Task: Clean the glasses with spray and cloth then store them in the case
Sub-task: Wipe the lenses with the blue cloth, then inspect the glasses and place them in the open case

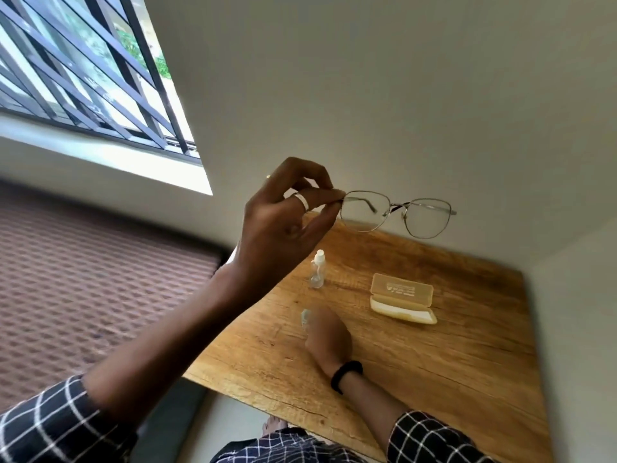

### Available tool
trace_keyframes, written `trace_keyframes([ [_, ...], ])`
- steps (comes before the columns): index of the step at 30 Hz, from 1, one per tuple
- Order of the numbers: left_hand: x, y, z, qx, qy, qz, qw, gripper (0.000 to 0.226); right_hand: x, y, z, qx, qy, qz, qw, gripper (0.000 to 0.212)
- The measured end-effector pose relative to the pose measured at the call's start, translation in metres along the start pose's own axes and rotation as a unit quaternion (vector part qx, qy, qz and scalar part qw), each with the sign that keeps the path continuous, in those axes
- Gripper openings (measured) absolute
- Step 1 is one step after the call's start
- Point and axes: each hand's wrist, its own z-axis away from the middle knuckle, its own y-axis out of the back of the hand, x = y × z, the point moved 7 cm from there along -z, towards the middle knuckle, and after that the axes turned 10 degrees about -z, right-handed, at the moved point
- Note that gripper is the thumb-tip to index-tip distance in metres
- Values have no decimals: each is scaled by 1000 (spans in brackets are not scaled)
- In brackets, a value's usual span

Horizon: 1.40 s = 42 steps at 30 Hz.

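Glasses (397, 213): 1 thin metal-framed pair, held aloft above the far edge of the wooden table (450, 345), long axis running sideways away from the left hand (287, 225), whose thumb and fingers pinch the near end of the frame. Right hand (329, 332): low on the table, fingers curled over what looks like the pale cloth (305, 317), though how firmly it grips cannot be told; it lies nearer than the left to the spray bottle (317, 270) and the open case (402, 299), both below the glasses. Judgement: the free right hand suits the next reach, with the lenses facing it.
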Motion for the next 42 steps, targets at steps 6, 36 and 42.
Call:
trace_keyframes([
  [6, -7, 13, 33, -17, 8, -8, 1000, 7, 6, 0, -5, -14, -33, -18, 999, 12],
  [36, 50, -71, 36, -93, -22, 168, 981, 10, -31, 347, 128, 234, 14, -339, 911, 20],
  [42, 52, -71, 36, -94, -10, 177, 980, 14, -19, 349, 129, 220, -7, -284, 933, 27],
])
